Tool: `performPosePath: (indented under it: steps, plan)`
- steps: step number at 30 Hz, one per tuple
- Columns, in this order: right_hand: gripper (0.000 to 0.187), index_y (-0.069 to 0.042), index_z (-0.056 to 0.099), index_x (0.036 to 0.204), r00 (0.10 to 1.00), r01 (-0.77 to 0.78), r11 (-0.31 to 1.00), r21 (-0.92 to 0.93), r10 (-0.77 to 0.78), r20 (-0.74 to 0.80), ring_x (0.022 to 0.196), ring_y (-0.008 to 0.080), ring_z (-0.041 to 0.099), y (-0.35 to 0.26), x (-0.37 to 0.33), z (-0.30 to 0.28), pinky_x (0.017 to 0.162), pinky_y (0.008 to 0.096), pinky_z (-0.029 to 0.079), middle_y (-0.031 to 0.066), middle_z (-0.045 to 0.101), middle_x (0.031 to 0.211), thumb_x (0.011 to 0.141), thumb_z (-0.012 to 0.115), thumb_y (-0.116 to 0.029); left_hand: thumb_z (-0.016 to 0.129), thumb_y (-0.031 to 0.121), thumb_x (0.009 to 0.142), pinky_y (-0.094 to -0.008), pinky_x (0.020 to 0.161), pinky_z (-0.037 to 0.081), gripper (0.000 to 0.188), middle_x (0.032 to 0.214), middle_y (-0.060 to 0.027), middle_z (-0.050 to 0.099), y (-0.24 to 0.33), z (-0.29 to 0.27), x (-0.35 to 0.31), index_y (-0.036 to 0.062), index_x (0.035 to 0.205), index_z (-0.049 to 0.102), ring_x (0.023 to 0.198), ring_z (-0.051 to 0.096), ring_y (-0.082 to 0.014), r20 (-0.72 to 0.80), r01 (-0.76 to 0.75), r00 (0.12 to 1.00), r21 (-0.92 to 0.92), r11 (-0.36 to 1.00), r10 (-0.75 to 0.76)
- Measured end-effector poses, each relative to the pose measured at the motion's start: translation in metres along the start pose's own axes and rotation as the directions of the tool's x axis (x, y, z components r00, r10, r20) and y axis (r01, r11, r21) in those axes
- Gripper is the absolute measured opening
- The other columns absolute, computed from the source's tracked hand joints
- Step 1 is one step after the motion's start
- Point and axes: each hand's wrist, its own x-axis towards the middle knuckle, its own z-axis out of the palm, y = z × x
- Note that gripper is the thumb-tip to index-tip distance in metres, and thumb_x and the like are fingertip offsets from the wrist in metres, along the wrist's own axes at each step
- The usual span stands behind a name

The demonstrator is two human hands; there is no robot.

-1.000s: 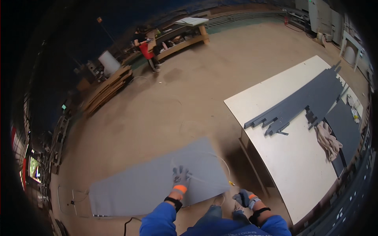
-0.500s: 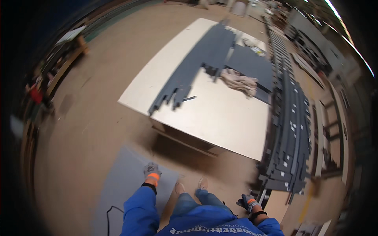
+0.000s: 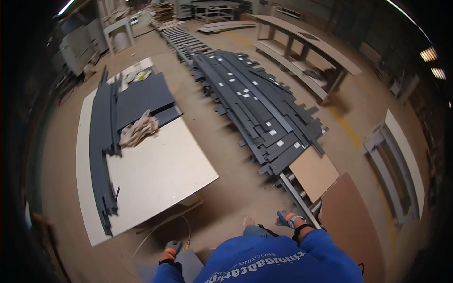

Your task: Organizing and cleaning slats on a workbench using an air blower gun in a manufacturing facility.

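My left hand [image 3: 171, 249], in a grey glove with an orange cuff, hangs low near the near edge of the white-topped table. Its fingers look curled in, and nothing shows in them. Below it lies a flat grey panel [image 3: 190, 265], mostly hidden by my sleeve. My right hand [image 3: 285, 219], gloved the same way, is held out beside the metal rail of the roller conveyor [image 3: 298, 194]. Its fingers are loosely apart and hold nothing visible. Dark grey strips [image 3: 245, 101] with small white labels are stacked along the conveyor, beyond my right hand.
On the white-topped table [image 3: 155, 165] rest dark strips [image 3: 101, 118], a dark panel [image 3: 144, 96] and a crumpled cloth [image 3: 140, 129]. A brown board [image 3: 351, 221] is at my right. Farther off stand a workbench [image 3: 306, 35] and a frame [image 3: 394, 170]. A thin hose [image 3: 163, 219] trails by the table.
The view has swung to the right, so the table now sits at the left and the conveyor in the middle. Both hands hang at my sides; the grey panel is mostly out of sight.
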Motion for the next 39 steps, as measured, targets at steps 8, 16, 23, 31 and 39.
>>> performPosePath:
  steps: [8,16,23,31,39]
  plan:
    - [0.032,0.001,0.058,0.097,0.845,-0.362,0.572,0.736,0.535,0.000,0.088,0.0344,0.064,-0.031,0.001,-0.086,0.069,0.0402,0.054,0.0224,0.066,0.093,0.091,0.050,-0.029,0.062,0.039,0.081,-0.0326,0.064,0.047,0.039,0.078,-0.0112,0.066,0.164,0.044,0.040,0.0002,0.087,0.067,0.069,0.063,-0.0198,0.306,0.229,0.936,-0.161,0.960,-0.172]
    - [0.034,0.001,0.058,0.096,0.879,-0.297,0.861,0.412,0.415,-0.234,0.089,0.0351,0.063,0.009,0.020,-0.148,0.069,0.0415,0.053,0.0223,0.066,0.091,0.089,0.052,-0.032,0.058,0.045,0.083,-0.0355,0.082,0.048,0.048,0.094,-0.0190,0.067,0.340,-0.031,0.118,0.0007,0.098,0.065,0.093,0.063,-0.0290,0.338,-0.208,0.926,0.087,0.974,0.167]
    - [0.037,0.001,0.058,0.095,0.941,-0.302,0.921,-0.244,0.248,-0.229,0.089,0.0357,0.062,-0.007,-0.025,-0.143,0.069,0.0427,0.052,0.0222,0.066,0.089,0.087,0.054,-0.034,0.054,0.040,0.084,-0.0394,0.081,0.048,0.042,0.093,-0.0202,0.066,0.502,-0.080,0.226,0.0017,0.098,0.064,0.093,0.062,-0.0342,0.389,-0.314,0.888,0.125,0.941,0.245]
    - [0.050,-0.005,0.061,0.084,0.897,-0.418,0.831,-0.367,0.313,-0.312,0.081,0.0345,0.064,-0.050,-0.004,-0.148,0.074,0.0446,0.050,0.0142,0.068,0.081,0.069,0.070,-0.052,0.048,0.044,0.087,-0.0409,0.093,0.043,0.048,0.108,-0.0211,0.063,0.609,-0.085,0.297,0.0033,0.108,0.062,0.106,0.057,-0.0370,0.560,-0.473,0.791,0.304,0.827,0.247]
    - [0.047,-0.003,0.059,0.088,0.910,-0.389,0.853,-0.348,0.297,-0.291,0.087,0.0330,0.064,-0.127,0.089,-0.180,0.077,0.0414,0.051,0.0149,0.068,0.087,0.077,0.063,-0.049,0.050,0.043,0.087,-0.0413,0.086,0.045,0.047,0.101,-0.0205,0.065,0.597,-0.118,0.375,0.0011,0.105,0.062,0.097,0.060,-0.0366,0.611,-0.521,0.733,0.220,0.825,0.299]
